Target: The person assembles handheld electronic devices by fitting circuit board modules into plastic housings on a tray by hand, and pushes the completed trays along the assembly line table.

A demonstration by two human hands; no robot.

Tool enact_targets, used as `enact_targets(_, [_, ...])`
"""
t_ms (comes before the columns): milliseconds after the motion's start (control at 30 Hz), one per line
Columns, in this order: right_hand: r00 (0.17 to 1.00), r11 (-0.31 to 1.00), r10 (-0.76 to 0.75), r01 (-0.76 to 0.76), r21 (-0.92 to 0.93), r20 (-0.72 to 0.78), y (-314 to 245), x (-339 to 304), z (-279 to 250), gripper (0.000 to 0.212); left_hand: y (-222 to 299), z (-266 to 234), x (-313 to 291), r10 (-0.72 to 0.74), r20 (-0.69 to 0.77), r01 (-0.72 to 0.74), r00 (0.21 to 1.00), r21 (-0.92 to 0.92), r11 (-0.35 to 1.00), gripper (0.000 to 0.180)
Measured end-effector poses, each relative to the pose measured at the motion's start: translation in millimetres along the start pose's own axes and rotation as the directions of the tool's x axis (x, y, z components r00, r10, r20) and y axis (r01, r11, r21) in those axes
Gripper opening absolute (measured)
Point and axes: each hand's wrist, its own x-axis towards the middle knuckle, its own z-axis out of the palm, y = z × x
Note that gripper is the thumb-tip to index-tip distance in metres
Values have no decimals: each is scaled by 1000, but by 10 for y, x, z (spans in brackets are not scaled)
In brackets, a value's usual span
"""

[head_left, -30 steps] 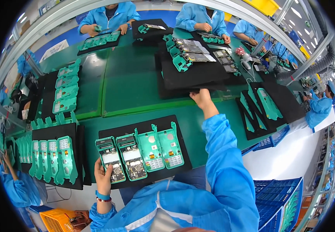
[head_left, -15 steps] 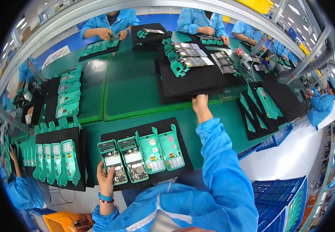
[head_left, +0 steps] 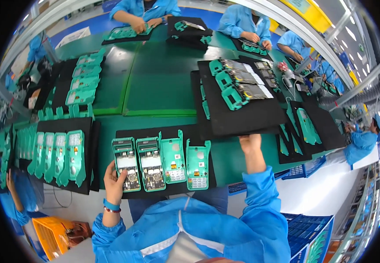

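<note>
A green workbench spreads beneath bright lights. On a black mat near the person stands a row of four green casings: two hold dark circuit boards below white panels, while two show bare pale-green interiors. The left hand grips the leftmost casing by its side. The right hand grips the near edge of a black board bearing green-framed, silvery assemblies.
</note>
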Motion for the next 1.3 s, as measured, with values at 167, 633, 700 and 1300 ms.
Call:
enact_targets(167, [1000, 999, -17, 16, -36, -21, -256, -98, -90, 42, 6, -17, 4, -3, -11, 3, 1000, -3, 1000, 60])
enact_targets(633, [997, 998, 41, -44, -44, -65, -328, 38, -269, 35, 468, 1697, -551, 289, 879, -919, 379, 319, 232, 66])
enact_targets(700, [998, 998, 40, -43, -43, -51, -352, 57, -265, 34, 275, 1942, -446, 221, 923, -942, 315, 276, 191, 65])
enact_targets(1300, [992, 990, 104, -95, -106, 78, -513, 313, -451, 38, -69, 2217, -402, 353, 829, -896, 434, 439, 72, 52])
